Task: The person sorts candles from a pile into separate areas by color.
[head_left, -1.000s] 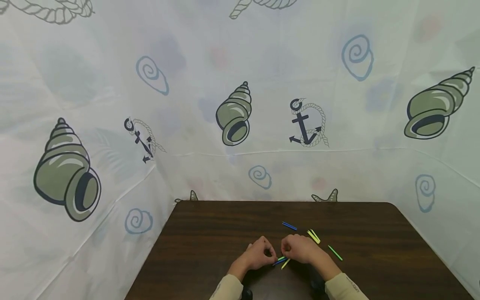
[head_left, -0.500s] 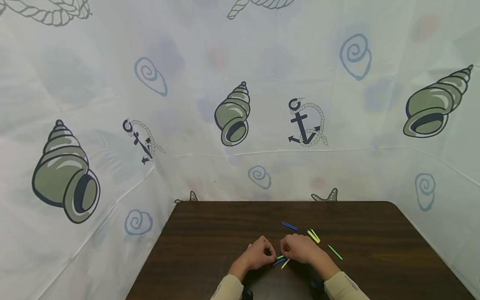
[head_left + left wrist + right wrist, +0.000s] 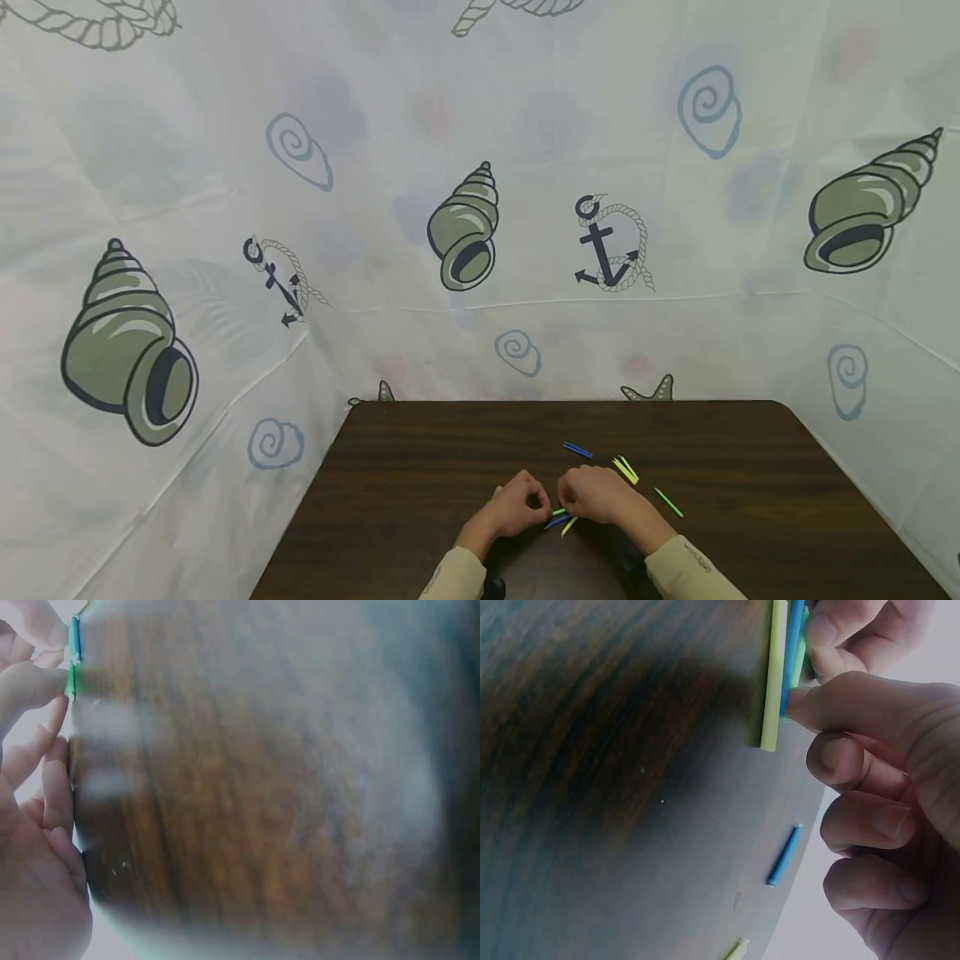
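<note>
On the table in front of the person lie thin, straw-like coloured sticks. A short green stick (image 3: 558,512) spans the gap between the two hands. The left hand (image 3: 517,505) pinches its left end between thumb and finger. At its other end are the thumb and fingertip of the right hand (image 3: 598,493), pinching it. Right beside it, on the near side, lies a blue stick (image 3: 793,645), close to the right thumb. A yellow stick (image 3: 772,690) lies next to the blue one, angled toward the person in the head view. The fingers hide parts of the green stick.
Beyond the right hand, blue sticks (image 3: 577,450) and several yellow sticks (image 3: 626,470) lie on the brown wooden table (image 3: 420,467). Another green stick (image 3: 669,502) lies further right. A white patterned curtain (image 3: 390,350) hangs behind the table.
The hands and sticks keep nearly the same positions. The head view has shifted very slightly.
</note>
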### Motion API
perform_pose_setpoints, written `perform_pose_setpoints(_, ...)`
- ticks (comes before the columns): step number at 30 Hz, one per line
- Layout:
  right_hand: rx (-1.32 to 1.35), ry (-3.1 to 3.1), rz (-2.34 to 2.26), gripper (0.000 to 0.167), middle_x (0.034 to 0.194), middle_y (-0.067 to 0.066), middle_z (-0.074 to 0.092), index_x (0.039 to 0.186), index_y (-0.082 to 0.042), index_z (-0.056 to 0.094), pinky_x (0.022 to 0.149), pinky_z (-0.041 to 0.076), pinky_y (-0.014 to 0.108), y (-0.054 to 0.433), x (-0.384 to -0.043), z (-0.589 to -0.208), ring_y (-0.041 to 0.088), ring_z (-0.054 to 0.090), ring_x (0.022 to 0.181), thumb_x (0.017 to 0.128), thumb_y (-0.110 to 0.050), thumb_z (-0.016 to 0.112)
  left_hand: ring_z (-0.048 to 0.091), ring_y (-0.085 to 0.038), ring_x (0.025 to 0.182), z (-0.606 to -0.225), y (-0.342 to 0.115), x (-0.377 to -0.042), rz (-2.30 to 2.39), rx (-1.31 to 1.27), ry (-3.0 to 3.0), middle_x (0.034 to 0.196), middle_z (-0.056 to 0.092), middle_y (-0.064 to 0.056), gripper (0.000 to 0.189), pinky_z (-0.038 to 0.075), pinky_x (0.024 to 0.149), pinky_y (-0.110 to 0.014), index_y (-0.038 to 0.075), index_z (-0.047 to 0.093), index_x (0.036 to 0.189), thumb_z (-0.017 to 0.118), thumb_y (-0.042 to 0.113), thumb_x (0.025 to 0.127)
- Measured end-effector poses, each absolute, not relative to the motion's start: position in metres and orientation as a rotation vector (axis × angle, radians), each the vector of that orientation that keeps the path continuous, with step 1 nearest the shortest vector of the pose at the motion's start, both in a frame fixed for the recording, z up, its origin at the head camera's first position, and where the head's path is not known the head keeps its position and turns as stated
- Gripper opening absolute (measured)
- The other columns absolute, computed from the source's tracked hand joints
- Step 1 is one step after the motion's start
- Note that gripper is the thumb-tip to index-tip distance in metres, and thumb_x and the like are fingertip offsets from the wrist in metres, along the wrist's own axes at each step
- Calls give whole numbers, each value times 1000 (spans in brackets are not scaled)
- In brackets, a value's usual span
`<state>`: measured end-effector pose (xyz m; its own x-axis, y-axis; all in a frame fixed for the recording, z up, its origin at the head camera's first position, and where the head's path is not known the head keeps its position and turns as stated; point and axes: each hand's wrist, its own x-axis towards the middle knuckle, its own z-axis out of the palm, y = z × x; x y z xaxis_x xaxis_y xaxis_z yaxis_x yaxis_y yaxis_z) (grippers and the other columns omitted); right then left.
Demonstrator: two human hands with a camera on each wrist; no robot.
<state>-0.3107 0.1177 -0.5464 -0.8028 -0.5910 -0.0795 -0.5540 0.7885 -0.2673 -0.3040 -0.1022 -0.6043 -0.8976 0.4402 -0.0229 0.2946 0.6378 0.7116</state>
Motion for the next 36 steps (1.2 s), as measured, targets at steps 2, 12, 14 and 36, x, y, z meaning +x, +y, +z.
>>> perform_pose_setpoints(2, -913, 2827, -329, 25, 72, -15, 57, 76, -28, 67, 57, 42, 30, 117, -311, -546, 8, 50, 61, 93, -17, 81, 50, -4, 93, -603, -102, -303, 1100, 607, 2666, 104, 53, 15, 13, 30, 88, -42, 30, 72, 87, 74, 27, 100)
perform_pose_setpoints(12, -888, 2818, -266, 23, 71, -11, 59, 76, -24, 68, 57, 44, 31, 111, -312, -545, 9, 51, 60, 91, -15, 83, 53, -5, 99, -597, -102, -299, 1084, 625, 2681, 105, 55, 12, 12, 32, 88, -41, 30, 72, 91, 72, 31, 103)
perform_pose_setpoints(14, -893, 2821, -263, 21, 71, -11, 59, 78, -23, 68, 58, 45, 31, 111, -313, -546, 9, 51, 60, 92, -16, 82, 53, -7, 99, -597, -102, -301, 1095, 632, 2680, 105, 55, 11, 13, 32, 88, -43, 28, 72, 90, 72, 31, 103)
perform_pose_setpoints(36, -531, 3001, -462, 21, 71, -10, 54, 80, -25, 59, 58, 38, 36, 172, -296, -553, 12, 49, 61, 89, -21, 78, 52, -7, 89, -592, -96, -297, 1073, 588, 2752, 99, 56, 9, 11, 37, 89, -49, 26, 69, 100, 65, 33, 107)
